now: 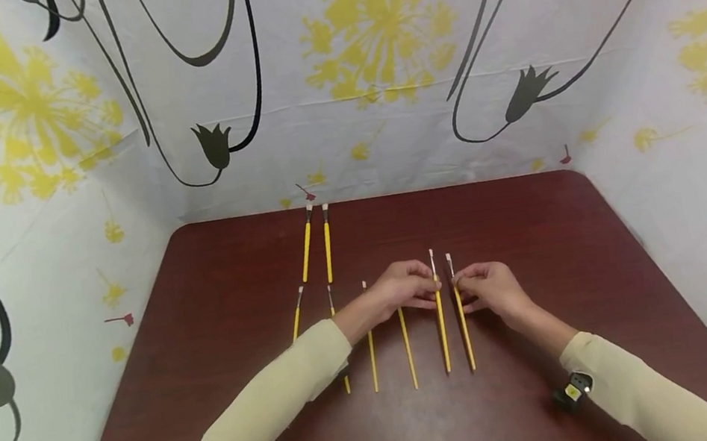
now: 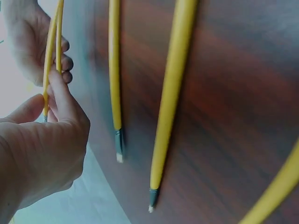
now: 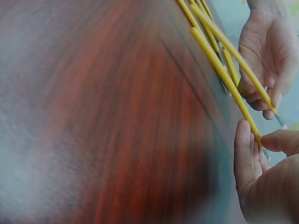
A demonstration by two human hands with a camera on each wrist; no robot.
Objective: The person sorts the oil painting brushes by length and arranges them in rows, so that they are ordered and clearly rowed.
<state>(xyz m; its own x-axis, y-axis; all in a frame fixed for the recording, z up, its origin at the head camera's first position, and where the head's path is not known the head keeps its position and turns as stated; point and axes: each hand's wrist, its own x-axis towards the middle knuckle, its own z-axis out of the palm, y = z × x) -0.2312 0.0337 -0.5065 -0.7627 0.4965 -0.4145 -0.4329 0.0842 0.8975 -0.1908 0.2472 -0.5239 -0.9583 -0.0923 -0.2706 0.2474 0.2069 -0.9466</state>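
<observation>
On the dark red wooden table (image 1: 504, 229), the left hand (image 1: 404, 287) pinches a thin yellow-handled paintbrush with a white tip (image 1: 441, 321) near its ferrule, while the right hand (image 1: 488, 290), at its 3 o'clock, pinches a second yellow white-tipped paintbrush (image 1: 463, 325) lying just beside and parallel. Three more yellow brushes (image 1: 371, 346) lie in a row at the left hand's 9 o'clock. Farther off, at 11 o'clock, two yellow brushes with dark ferrules (image 1: 317, 244) rest near the flower-patterned white backdrop (image 1: 372, 60).

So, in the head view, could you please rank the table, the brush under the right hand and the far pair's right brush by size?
1. Table.
2. Brush held by the right hand, clearly longer.
3. Far pair's right brush; it lies farther off, so it may only look shorter.
</observation>
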